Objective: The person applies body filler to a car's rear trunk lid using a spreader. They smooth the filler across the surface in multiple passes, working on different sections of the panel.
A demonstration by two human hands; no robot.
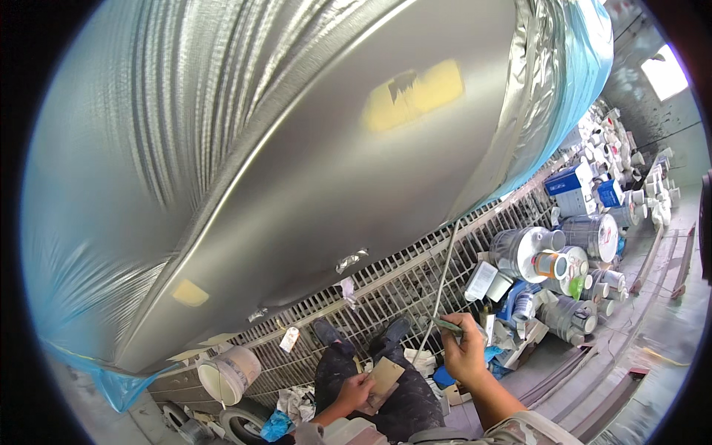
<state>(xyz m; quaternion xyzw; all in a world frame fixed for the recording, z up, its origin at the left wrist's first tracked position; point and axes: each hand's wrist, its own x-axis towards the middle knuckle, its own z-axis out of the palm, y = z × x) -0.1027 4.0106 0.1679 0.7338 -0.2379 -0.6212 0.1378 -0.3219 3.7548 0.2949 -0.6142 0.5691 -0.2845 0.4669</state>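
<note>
My left hand (pixel 354 391) is closed on a flat tan card (pixel 387 375), held low in front of my dark trousers. To its right, my raised right hand (pixel 467 354) pinches a thin, greenish-grey flat piece (pixel 447 325) between thumb and fingers; its exact kind is too small to tell. Beyond both hands curves a large grey-primed panel (pixel 326 178). A yellow patch (pixel 423 93) on its upper part has a ragged dark mark along its top edge. A smaller yellow patch (pixel 190 293) lies at its lower left. Neither hand touches the panel.
Clear film (pixel 111 148) covers the left, blue film (pixel 545 141) the right. I stand on a metal grating (pixel 400 285). Metal cans (pixel 519 252), cartons (pixel 571 189) and rubbish crowd the right. A white bucket (pixel 228 373) hangs or stands at left. A thin pole (pixel 445 274) slants beside my right hand.
</note>
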